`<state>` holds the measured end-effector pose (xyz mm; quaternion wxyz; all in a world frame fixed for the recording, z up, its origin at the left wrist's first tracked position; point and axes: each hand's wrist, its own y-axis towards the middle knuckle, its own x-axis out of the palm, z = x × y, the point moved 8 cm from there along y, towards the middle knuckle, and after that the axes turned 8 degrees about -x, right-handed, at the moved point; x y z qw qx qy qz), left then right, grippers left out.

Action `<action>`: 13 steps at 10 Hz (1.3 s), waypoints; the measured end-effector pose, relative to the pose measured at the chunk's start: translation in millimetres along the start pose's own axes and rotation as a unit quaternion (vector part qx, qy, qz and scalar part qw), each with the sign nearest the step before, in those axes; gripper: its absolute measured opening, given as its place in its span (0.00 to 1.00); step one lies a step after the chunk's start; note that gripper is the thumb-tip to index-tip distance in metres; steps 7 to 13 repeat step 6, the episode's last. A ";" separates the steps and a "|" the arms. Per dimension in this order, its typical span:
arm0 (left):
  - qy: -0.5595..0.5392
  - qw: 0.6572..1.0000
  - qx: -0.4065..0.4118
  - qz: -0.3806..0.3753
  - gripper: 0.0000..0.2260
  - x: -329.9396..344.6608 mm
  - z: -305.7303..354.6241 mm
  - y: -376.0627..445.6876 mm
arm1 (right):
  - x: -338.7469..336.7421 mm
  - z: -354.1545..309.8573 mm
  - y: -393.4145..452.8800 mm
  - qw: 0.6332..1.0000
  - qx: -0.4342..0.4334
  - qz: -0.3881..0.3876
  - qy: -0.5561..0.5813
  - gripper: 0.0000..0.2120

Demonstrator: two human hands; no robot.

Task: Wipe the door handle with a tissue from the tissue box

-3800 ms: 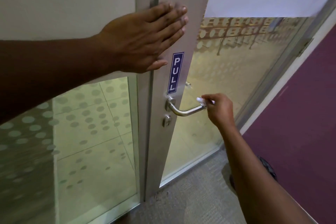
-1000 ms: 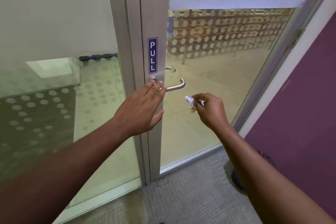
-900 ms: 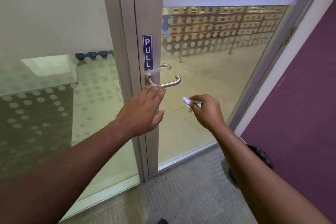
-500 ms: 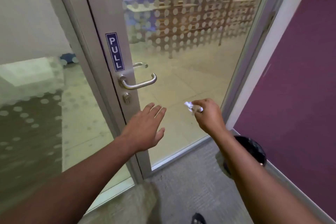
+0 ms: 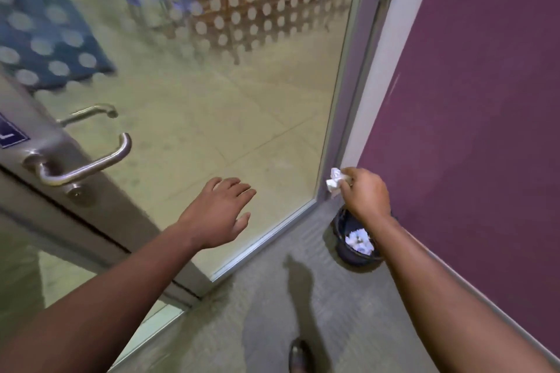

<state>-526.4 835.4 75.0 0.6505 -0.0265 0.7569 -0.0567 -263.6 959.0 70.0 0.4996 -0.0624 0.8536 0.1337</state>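
Head view shows both hands now clear of the door handle (image 5: 81, 165): the left hand (image 5: 216, 212) hangs open and empty, while the right hand (image 5: 365, 194) pinches the crumpled tissue (image 5: 334, 179) above the bin (image 5: 344, 248) at the carpet's edge, suggesting wiping is done and disposal remains.

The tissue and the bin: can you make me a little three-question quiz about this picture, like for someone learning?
1. True or false: the right hand pinches a crumpled tissue.
2. What lies inside the bin? A) shoes B) white crumpled paper C) nothing
3. Fill in: the left hand is ____ and touches nothing.

Key
1. True; the tissue sticks out from the fingertips.
2. B; white wads show in the bin, which stands on the floor by the purple wall.
3. Open; it hovers in front of the glass, apart from the handle.
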 end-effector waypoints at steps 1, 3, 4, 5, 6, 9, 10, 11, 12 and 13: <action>-0.026 0.999 -0.022 -0.026 0.26 16.4 9.1 34.3 | -4.6 57.2 30.5 0.999 0.051 -0.001 -0.012 0.13; -0.052 0.997 -0.001 -0.062 0.26 24.3 49.6 96.5 | 10.7 140.9 78.9 0.986 0.150 -0.059 -0.045 0.14; -0.067 0.995 0.023 -0.075 0.26 27.4 78.7 122.8 | 25.3 179.9 90.8 0.974 0.192 -0.096 -0.069 0.13; -0.078 0.993 0.042 -0.074 0.26 28.9 96.7 138.1 | 30.2 204.6 91.0 0.966 0.229 -0.091 -0.074 0.11; -0.079 0.993 0.062 -0.065 0.25 28.4 112.9 149.5 | 35.4 214.7 90.8 0.962 0.250 -0.089 -0.059 0.16; -0.079 0.993 0.062 -0.065 0.25 28.4 112.9 149.5 | 35.4 214.7 90.8 0.962 0.250 -0.089 -0.059 0.16; -0.079 0.993 0.062 -0.065 0.25 28.4 112.9 149.5 | 35.4 214.7 90.8 0.962 0.250 -0.089 -0.059 0.16; -0.079 0.993 0.062 -0.065 0.25 28.4 112.9 149.5 | 35.4 214.7 90.8 0.962 0.250 -0.089 -0.059 0.16; -0.079 0.993 0.062 -0.065 0.25 28.4 112.9 149.5 | 35.4 214.7 90.8 0.962 0.250 -0.089 -0.059 0.16; -0.079 0.993 0.062 -0.065 0.25 28.4 112.9 149.5 | 35.4 214.7 90.8 0.962 0.250 -0.089 -0.059 0.16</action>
